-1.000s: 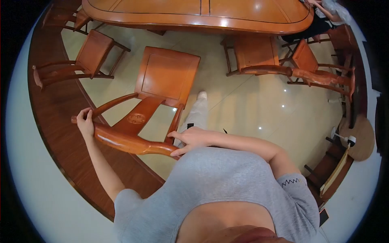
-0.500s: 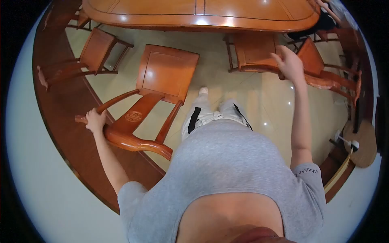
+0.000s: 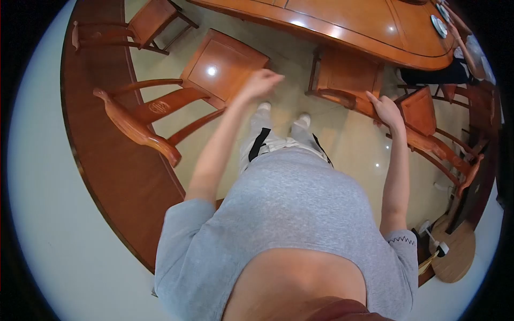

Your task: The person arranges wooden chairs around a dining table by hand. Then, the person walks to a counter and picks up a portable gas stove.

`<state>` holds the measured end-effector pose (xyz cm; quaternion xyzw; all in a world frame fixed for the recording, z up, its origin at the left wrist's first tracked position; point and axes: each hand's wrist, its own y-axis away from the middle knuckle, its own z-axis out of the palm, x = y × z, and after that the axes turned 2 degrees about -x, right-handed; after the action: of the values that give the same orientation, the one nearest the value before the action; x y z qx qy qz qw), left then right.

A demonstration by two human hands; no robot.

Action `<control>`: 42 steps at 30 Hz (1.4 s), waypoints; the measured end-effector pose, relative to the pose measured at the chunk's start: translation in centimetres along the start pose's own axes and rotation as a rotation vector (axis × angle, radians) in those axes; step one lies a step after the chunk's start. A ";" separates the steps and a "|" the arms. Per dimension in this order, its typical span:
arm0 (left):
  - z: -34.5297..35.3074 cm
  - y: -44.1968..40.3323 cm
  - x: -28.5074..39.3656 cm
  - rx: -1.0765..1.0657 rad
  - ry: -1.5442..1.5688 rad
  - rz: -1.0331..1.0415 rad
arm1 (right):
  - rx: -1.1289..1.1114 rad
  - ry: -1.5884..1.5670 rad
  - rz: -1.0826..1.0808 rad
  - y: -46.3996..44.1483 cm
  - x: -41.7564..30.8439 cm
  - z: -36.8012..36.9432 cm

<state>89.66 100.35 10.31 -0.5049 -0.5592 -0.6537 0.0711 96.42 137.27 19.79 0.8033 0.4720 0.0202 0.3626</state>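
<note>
My left hand (image 3: pixel 261 85), slightly blurred, is in the air over the front part of a wooden chair (image 3: pixel 217 64), with nothing in it and its fingers pointing right. That chair has a carved medallion on its back splat, and its curved top rail (image 3: pixel 131 125) points toward the lower left. On the right, my right hand (image 3: pixel 386 111) is closed around the back rail of a second wooden chair (image 3: pixel 348 75), whose seat is partly under the table edge. Its thumb lies on the upper side, and some fingers are hidden below.
An oval wooden table (image 3: pixel 342 27) fills the top. More chairs stand at the upper left (image 3: pixel 152 24) and right (image 3: pixel 420 109). A wooden ledge (image 3: pixel 101 144) curves along the left wall. At the far right are a person's arm (image 3: pixel 465 45) and a round wooden board (image 3: pixel 455 251).
My left hand has let go of the left chair's top rail and swung right. My right hand has come down onto the right chair's back. The view has turned to the right.
</note>
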 end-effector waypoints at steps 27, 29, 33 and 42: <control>35.6 8.7 -13.1 -0.351 0.877 -0.382 | -0.131 0.109 -0.396 22.9 19.2 17.0; 36.5 11.0 -15.2 -0.298 0.856 -0.339 | -0.133 0.121 -0.411 25.0 19.6 18.4; 37.1 14.9 -17.7 -0.176 0.873 -0.350 | -0.153 0.122 -0.418 28.5 20.0 21.0; 36.8 15.3 -21.8 -0.342 0.925 -0.156 | -0.193 0.131 -0.420 30.1 19.2 21.6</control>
<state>131.59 114.03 -0.73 -0.1231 -0.3899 -0.8949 0.1788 137.50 131.16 16.06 0.6460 0.6471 0.0414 0.4027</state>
